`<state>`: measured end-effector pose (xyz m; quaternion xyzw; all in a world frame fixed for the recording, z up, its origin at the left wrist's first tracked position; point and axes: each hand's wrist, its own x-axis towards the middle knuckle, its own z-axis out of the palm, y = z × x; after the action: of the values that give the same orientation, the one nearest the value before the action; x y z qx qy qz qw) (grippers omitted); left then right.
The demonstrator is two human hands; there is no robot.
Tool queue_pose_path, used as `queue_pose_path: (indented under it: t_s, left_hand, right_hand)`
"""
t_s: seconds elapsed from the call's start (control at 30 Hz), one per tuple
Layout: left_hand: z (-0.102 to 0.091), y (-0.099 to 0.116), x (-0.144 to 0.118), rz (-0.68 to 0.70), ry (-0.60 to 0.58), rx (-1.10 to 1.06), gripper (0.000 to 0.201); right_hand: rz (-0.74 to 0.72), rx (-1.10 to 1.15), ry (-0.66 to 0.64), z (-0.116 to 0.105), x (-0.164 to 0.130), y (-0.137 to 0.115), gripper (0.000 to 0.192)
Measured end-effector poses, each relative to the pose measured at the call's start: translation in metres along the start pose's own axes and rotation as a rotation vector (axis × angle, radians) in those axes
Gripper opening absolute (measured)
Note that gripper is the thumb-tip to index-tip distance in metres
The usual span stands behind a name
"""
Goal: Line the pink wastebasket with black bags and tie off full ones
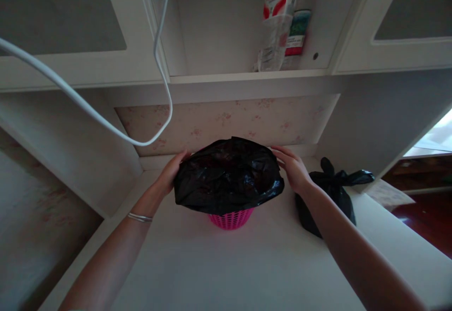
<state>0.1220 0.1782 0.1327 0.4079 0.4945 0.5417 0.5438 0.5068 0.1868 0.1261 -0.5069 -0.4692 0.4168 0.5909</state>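
Observation:
A black plastic garbage bag (226,179) is spread over the top of a pink basket (231,219) with a perforated wall, standing on the white desktop. Only the basket's lower part shows beneath the bag. At the bag's left edge, my left hand (173,170) holds the plastic, its fingers partly hidden behind it. My right hand (294,169) grips the opposite edge, fingers reaching over the side. A second black bag (328,198), knotted at the top, sits just right of my right hand, partly covered by my forearm.
White cabinets overhang the desk, and an open shelf (226,79) holds a clear plastic bottle (277,33) and a green-and-red container (298,33). A white cable (88,108) hangs in front at upper left. Side panels flank the desk (212,273); floral wallpaper (222,122) lies behind.

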Motion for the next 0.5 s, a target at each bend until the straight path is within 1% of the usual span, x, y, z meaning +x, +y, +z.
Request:
queue_pose_path:
  t_s: [0.1, 0.17, 0.23, 0.3, 0.37, 0.5]
  left_hand:
    - [0.002, 0.010, 0.010, 0.013, -0.010, 0.101, 0.049]
    - [0.003, 0.010, 0.015, 0.031, 0.021, 0.138, 0.049]
    - [0.004, 0.006, 0.020, 0.051, 0.067, 0.142, 0.045]
    - [0.005, 0.001, 0.022, 0.067, 0.110, 0.121, 0.039]
    - [0.007, -0.005, 0.021, 0.062, 0.113, 0.093, 0.033]
    - [0.010, -0.013, 0.010, -0.046, 0.004, 0.055, 0.027]
  right_hand:
    - [-0.036, -0.067, -0.112, 0.010, 0.016, -0.006, 0.031]
    - [-0.010, -0.090, -0.200, 0.018, 0.024, -0.005, 0.030]
    - [0.027, -0.091, -0.257, 0.024, 0.032, -0.002, 0.032]
    - [0.068, -0.081, -0.264, 0.029, 0.037, 0.003, 0.032]
    - [0.114, -0.069, -0.246, 0.031, 0.041, 0.008, 0.029]
    - [0.190, -0.051, -0.265, 0.032, 0.045, 0.015, 0.019]
